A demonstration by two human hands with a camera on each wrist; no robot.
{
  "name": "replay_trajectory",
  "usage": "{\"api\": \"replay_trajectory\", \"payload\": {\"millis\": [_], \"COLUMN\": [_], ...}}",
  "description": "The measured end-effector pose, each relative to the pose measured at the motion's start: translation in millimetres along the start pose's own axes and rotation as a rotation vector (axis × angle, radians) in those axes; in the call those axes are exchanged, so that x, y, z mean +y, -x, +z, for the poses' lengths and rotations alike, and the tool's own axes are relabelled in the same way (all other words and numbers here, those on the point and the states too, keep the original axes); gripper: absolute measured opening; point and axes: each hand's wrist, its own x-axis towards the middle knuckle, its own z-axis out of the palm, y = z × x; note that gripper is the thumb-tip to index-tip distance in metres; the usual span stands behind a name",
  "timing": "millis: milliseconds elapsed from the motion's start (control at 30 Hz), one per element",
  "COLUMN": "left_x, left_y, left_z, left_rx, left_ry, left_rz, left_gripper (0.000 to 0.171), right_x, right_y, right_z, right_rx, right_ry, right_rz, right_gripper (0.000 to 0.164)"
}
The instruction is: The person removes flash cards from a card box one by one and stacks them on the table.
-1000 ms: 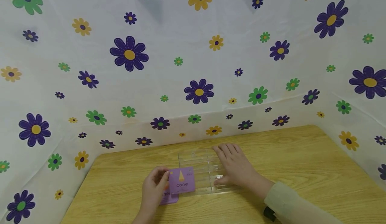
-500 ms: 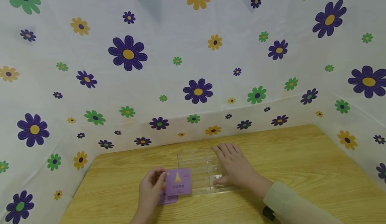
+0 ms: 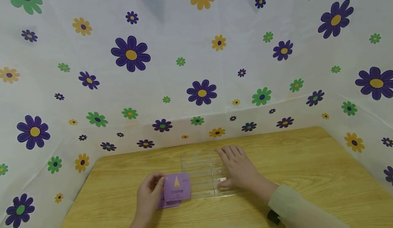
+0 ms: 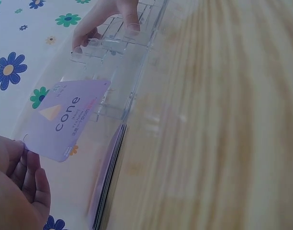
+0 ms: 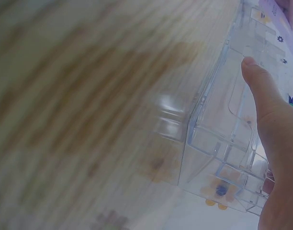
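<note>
My left hand pinches a purple flash card by its left edge, between thumb and fingers. The card is printed "cone" with a yellow cone; the left wrist view shows it tilted above the table. Partly hidden beneath it, a stack of purple cards lies on the table, its thickness plain as a stack's edge in the left wrist view. A clear plastic organizer box with compartments stands right of the cards. Across its right part, my right hand grips it, thumb on the near side, fingers toward the far side.
The wood-grain table extends around the box and cards. White cloth with printed flowers hangs behind and on both sides. A dark strap shows under the right sleeve.
The left hand has drawn the cone card a little to the left and toward me, away from the box, uncovering more of the box. The right hand and box stay put.
</note>
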Motion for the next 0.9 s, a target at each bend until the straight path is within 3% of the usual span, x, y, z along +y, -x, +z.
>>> {"api": "replay_trajectory", "payload": {"millis": [900], "left_x": [-5.3], "left_y": [2.0], "left_z": [-16.6], "left_rx": [0.063], "left_ry": [0.016], "left_rz": [-0.027], "left_gripper": [0.013], "right_x": [-0.8], "right_y": [0.0], "right_z": [0.3], "right_rx": [-0.013], "right_ry": [-0.004], "right_rz": [0.007], "right_gripper": [0.129]}}
